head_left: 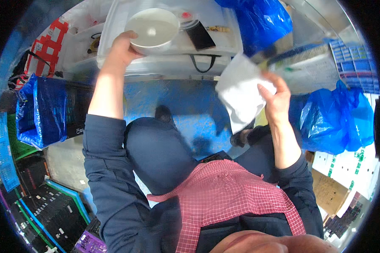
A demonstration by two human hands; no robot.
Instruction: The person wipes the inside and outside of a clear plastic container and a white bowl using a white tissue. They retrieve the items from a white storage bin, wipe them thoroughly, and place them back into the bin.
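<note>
My left hand [123, 49] grips the near left rim of a round, light-coloured bowl [153, 30], which is over a translucent white plastic lid or tray [174, 47]. On the right, my right hand [275, 98] pinches a white sheet [239, 91], paper or thin cloth, that hangs down in front of my right knee. Just right of the bowl lie a black smartphone [200, 34] and a small round clear item with a red centre [186, 15]. A yellowish patterned object [219, 29] is beside the phone.
Blue plastic bags lie at the top right [261, 23] and right [323, 120]. A blue bag-lined crate [49, 110] stands at left, with stacked black crates [47, 205] below it. White boxes [342, 170] are at right. A black strap handle [202, 64] hangs at the tray's near edge.
</note>
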